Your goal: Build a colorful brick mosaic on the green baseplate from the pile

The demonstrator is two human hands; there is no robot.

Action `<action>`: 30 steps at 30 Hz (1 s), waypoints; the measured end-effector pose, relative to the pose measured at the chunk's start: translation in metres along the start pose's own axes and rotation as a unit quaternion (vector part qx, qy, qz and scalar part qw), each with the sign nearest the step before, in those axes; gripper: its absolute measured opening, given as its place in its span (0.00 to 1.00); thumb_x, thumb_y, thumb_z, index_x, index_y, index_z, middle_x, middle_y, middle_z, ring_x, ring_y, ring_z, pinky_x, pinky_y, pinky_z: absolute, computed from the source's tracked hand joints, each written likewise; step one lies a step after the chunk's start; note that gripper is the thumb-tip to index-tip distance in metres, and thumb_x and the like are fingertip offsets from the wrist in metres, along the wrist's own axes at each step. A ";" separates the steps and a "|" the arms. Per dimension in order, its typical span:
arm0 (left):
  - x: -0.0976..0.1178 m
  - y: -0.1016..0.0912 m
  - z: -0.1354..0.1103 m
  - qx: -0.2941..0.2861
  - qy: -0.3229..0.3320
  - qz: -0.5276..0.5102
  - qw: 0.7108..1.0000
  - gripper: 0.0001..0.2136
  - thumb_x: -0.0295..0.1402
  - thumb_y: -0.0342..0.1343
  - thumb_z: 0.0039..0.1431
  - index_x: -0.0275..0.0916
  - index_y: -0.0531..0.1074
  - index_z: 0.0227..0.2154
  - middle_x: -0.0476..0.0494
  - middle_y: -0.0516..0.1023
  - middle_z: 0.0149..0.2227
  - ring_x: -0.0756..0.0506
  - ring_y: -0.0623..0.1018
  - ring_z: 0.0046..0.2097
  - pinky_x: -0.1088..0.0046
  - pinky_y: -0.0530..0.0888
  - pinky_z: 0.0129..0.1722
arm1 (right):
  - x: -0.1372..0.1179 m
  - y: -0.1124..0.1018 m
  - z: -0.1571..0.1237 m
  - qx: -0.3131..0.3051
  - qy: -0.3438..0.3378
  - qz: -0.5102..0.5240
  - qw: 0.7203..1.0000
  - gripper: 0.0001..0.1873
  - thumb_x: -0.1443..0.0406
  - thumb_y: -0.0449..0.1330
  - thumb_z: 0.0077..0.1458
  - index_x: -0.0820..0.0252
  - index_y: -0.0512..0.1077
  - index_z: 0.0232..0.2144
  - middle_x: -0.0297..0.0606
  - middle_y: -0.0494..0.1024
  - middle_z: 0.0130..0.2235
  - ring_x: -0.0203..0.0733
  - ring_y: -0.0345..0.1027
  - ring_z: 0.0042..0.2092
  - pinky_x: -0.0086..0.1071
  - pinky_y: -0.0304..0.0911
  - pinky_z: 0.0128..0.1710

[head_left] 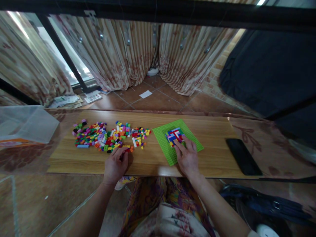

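My right hand (187,154) rests over a green baseplate (161,135), its fingers apart and their tips touching a low build of toy bricks (174,134) in blue, white, red and yellow. The baseplate lies turned at an angle on the wooden board. To the left, my left hand (116,164) is closed, fingers curled together at the near edge of a loose pile of toy bricks (108,135). Red and orange bricks show by its fingertips; whether one is pinched there is hidden. The pile holds many colours and small sizes.
Under everything lies a long wooden board (212,131) on a cloth-covered table. A black phone (243,156) lies at its right end. At the far left stands a translucent plastic box (27,123). A dark metal bar (158,13) crosses above, before striped curtains (111,56).
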State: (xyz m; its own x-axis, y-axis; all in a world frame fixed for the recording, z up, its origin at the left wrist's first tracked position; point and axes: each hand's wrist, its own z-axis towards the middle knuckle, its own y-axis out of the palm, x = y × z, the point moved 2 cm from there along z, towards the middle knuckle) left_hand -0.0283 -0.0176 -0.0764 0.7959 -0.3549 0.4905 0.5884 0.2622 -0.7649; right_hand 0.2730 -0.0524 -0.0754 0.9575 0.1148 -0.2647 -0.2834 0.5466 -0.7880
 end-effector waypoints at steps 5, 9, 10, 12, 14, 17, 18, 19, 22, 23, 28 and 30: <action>-0.002 0.001 0.000 0.000 0.003 -0.006 1.000 0.10 0.34 0.49 0.61 0.39 0.73 0.40 0.42 0.78 0.39 0.46 0.78 0.41 0.71 0.74 0.42 | 0.005 0.006 -0.003 0.007 -0.006 0.013 1.000 0.14 0.64 0.54 0.62 0.54 0.77 0.46 0.46 0.70 0.55 0.50 0.58 0.55 0.46 0.60 0.53; -0.004 0.002 0.000 -0.004 -0.008 0.002 1.000 0.10 0.35 0.49 0.61 0.39 0.73 0.39 0.42 0.78 0.39 0.44 0.78 0.41 0.69 0.74 0.41 | 0.005 0.004 -0.001 -0.005 0.000 0.005 1.000 0.15 0.64 0.53 0.63 0.54 0.76 0.48 0.46 0.70 0.55 0.50 0.58 0.55 0.46 0.60 0.54; -0.004 0.002 0.000 -0.005 -0.010 0.002 1.000 0.10 0.35 0.49 0.61 0.39 0.73 0.39 0.42 0.78 0.39 0.44 0.78 0.42 0.69 0.74 0.41 | 0.004 0.002 0.000 -0.013 0.001 0.001 1.000 0.15 0.64 0.53 0.63 0.54 0.76 0.48 0.46 0.70 0.55 0.50 0.58 0.54 0.46 0.60 0.53; -0.004 0.002 0.000 -0.005 -0.014 -0.001 1.000 0.10 0.35 0.48 0.60 0.39 0.74 0.39 0.42 0.78 0.39 0.44 0.78 0.42 0.69 0.74 0.42 | 0.003 -0.001 0.003 -0.030 0.000 -0.003 1.000 0.15 0.64 0.53 0.62 0.54 0.76 0.48 0.45 0.70 0.55 0.50 0.59 0.53 0.46 0.61 0.53; -0.003 0.001 0.000 -0.007 -0.018 -0.007 1.000 0.10 0.34 0.48 0.60 0.40 0.74 0.39 0.42 0.78 0.38 0.44 0.78 0.41 0.68 0.74 0.42 | 0.003 -0.002 0.003 -0.041 -0.005 -0.005 0.999 0.16 0.63 0.53 0.62 0.54 0.76 0.48 0.45 0.70 0.55 0.50 0.59 0.53 0.45 0.61 0.53; -0.003 0.000 0.000 -0.013 -0.023 -0.014 1.000 0.11 0.34 0.48 0.60 0.40 0.74 0.39 0.43 0.78 0.36 0.45 0.77 0.39 0.69 0.74 0.42 | 0.004 -0.001 0.002 -0.037 -0.006 0.004 0.999 0.16 0.62 0.53 0.63 0.54 0.76 0.48 0.45 0.69 0.56 0.51 0.59 0.54 0.47 0.61 0.54; -0.003 0.000 0.000 -0.014 -0.025 -0.016 0.999 0.11 0.34 0.48 0.60 0.39 0.74 0.39 0.43 0.78 0.36 0.45 0.77 0.39 0.69 0.74 0.42 | 0.005 -0.001 0.001 -0.034 -0.006 0.013 0.999 0.16 0.62 0.52 0.63 0.55 0.76 0.48 0.45 0.69 0.56 0.51 0.59 0.54 0.47 0.61 0.54; -0.002 -0.001 0.000 -0.014 -0.026 -0.018 0.999 0.11 0.34 0.48 0.59 0.39 0.74 0.39 0.43 0.78 0.36 0.45 0.77 0.39 0.69 0.74 0.42 | 0.007 0.000 0.001 -0.030 -0.004 0.025 0.999 0.17 0.61 0.52 0.63 0.55 0.75 0.49 0.45 0.70 0.56 0.51 0.59 0.54 0.47 0.61 0.54; -0.002 -0.001 0.001 -0.017 -0.030 -0.023 0.999 0.11 0.34 0.48 0.59 0.39 0.74 0.39 0.43 0.78 0.36 0.45 0.77 0.38 0.69 0.74 0.41 | 0.013 -0.002 0.003 -0.022 0.008 0.069 0.997 0.18 0.60 0.50 0.64 0.56 0.73 0.51 0.45 0.72 0.54 0.49 0.61 0.53 0.47 0.62 0.53; -0.002 -0.001 0.001 -0.018 -0.031 -0.023 0.999 0.11 0.34 0.48 0.59 0.39 0.74 0.39 0.43 0.78 0.36 0.45 0.77 0.38 0.69 0.74 0.40 | 0.015 -0.004 0.005 -0.019 0.014 0.079 0.997 0.19 0.60 0.50 0.64 0.56 0.72 0.52 0.45 0.73 0.53 0.49 0.62 0.52 0.46 0.62 0.53; -0.002 -0.002 0.001 -0.020 -0.024 -0.015 0.999 0.11 0.34 0.48 0.59 0.39 0.73 0.39 0.43 0.77 0.36 0.45 0.77 0.38 0.69 0.74 0.40 | 0.013 -0.012 0.009 -0.027 0.001 0.052 0.998 0.19 0.60 0.50 0.64 0.56 0.71 0.53 0.46 0.72 0.53 0.49 0.62 0.53 0.47 0.61 0.52; -0.002 -0.002 0.001 -0.017 -0.020 -0.014 1.000 0.11 0.34 0.48 0.59 0.39 0.73 0.40 0.43 0.77 0.36 0.45 0.77 0.38 0.69 0.74 0.40 | 0.008 -0.012 0.008 -0.040 -0.016 0.024 0.999 0.19 0.60 0.51 0.64 0.56 0.71 0.54 0.47 0.70 0.55 0.50 0.61 0.53 0.48 0.60 0.53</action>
State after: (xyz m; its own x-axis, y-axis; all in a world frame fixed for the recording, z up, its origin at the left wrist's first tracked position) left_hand -0.0310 -0.0167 -0.0754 0.7848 -0.3260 0.5271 0.6054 0.2215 -0.7645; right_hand 0.2839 -0.0511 -0.0638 0.9438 0.1669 -0.2852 -0.3305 0.4723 -0.8171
